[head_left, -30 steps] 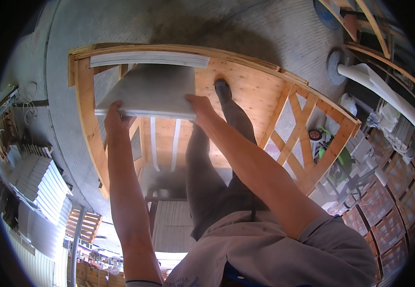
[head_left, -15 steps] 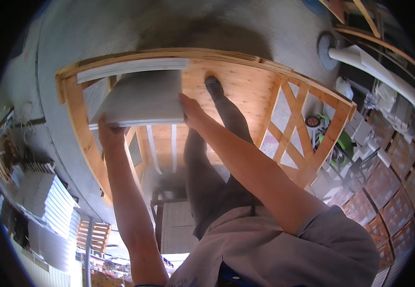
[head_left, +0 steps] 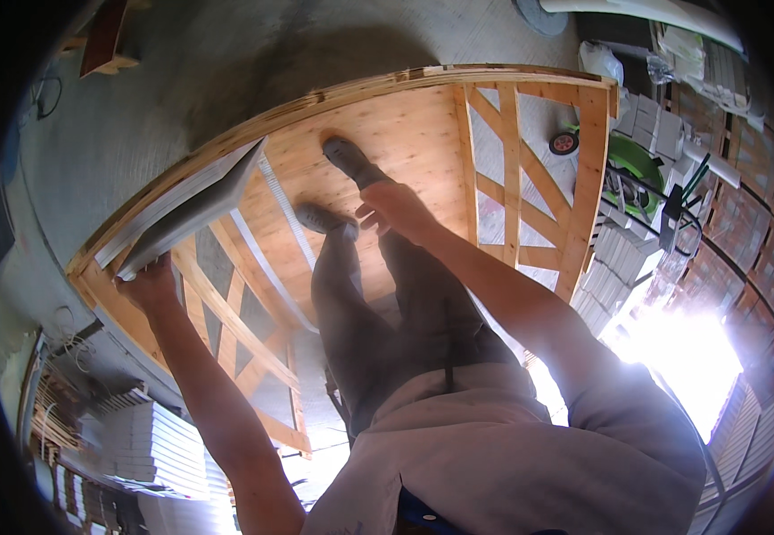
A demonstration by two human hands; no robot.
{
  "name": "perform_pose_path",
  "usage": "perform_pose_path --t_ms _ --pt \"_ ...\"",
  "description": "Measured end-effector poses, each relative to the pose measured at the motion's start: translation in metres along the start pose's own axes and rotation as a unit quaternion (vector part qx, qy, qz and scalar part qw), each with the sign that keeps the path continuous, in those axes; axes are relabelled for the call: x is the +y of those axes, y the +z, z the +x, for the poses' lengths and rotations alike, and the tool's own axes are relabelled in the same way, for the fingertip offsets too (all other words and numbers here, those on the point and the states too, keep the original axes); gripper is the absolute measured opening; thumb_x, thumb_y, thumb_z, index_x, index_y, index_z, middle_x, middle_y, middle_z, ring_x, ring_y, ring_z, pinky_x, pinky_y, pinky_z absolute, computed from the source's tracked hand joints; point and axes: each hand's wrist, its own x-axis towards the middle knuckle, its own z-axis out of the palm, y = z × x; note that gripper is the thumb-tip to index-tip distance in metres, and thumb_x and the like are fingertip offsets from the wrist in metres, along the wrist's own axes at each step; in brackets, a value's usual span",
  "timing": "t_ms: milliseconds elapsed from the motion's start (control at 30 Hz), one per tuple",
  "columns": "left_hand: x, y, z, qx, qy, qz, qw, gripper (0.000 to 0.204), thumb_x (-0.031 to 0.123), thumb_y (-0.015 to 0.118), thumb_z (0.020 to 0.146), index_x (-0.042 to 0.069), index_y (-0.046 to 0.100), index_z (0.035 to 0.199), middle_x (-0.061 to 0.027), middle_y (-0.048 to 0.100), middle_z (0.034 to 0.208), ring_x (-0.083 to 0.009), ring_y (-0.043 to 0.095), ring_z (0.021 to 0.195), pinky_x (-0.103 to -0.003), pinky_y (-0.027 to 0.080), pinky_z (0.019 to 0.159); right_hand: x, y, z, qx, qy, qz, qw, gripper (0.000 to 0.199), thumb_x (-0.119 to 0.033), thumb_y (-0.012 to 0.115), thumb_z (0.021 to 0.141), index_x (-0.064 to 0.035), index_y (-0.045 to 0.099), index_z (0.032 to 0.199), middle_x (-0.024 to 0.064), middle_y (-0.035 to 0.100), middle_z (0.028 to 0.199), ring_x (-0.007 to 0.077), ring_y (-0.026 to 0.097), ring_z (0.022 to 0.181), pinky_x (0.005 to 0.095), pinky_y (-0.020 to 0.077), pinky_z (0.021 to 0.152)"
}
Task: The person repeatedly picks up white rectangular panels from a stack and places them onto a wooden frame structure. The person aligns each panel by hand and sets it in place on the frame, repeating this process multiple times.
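Grey slab (head_left: 193,207): held tilted over the left corner of the wooden frame, lower near edge resting at the left hand, far end angled up toward the frame's curved top rail.
Slab against fingers: near corner sat right at the fingertips of the left hand; bulk of the slab stretched up and away beyond them (underside grip hidden from view).
Left hand (head_left: 148,283): clenched on the slab's lower corner, knuckles up, forearm running down to the lower edge of the view.
Right hand (head_left: 393,208): released, fingers spread and loose, touching nothing, well apart from the slab, hovering above the plank floor.
Wooden frame (head_left: 583,160): pale timber with diagonal braces on the right side and more braces below the left hand; boarded panel in the middle.
Shoes (head_left: 348,159): two grey ones planted on the boarded panel, one just beside the right hand, the other (head_left: 320,218) lower left.
White strip (head_left: 271,267): long and thin, laid across the frame between slab and legs.
Surroundings: concrete floor (head_left: 226,62) above the frame; green wheeled machine (head_left: 632,165) right of it; stacked pale blocks (head_left: 151,441) at lower left (glare at lower right).
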Motion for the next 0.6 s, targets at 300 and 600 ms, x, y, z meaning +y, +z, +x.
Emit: perform_pose_path --t_ms 300,600 --pt "-0.015 0.042 0.039 0.256 -0.08 -0.057 0.962 0.047 0.031 0.047 0.094 -0.002 0.043 0.128 -0.023 0.047 0.128 -0.0415 0.051 0.116 -0.054 0.053 0.09 -0.123 -0.042 -0.043 0.262 -0.504 -0.233 0.789 0.015 -0.013 0.055 0.092 -0.0003 0.061 0.097 0.0107 0.069 0.076 0.0173 0.069 0.071 0.0269 0.0529 0.06" --pt "-0.024 0.063 0.043 0.299 -0.028 0.484 0.822 0.041 0.021 0.054 0.092 -0.007 0.04 0.119 -0.0292 0.055 0.114 -0.0383 0.064 0.098 -0.04 0.062 0.075 -0.179 -0.059 0.067 0.453 -0.281 -0.415 0.737 0.035 -0.043 0.051 0.089 -0.0128 0.069 0.091 0.0131 0.069 0.082 0.0344 0.066 0.078 0.043 0.051 0.073"
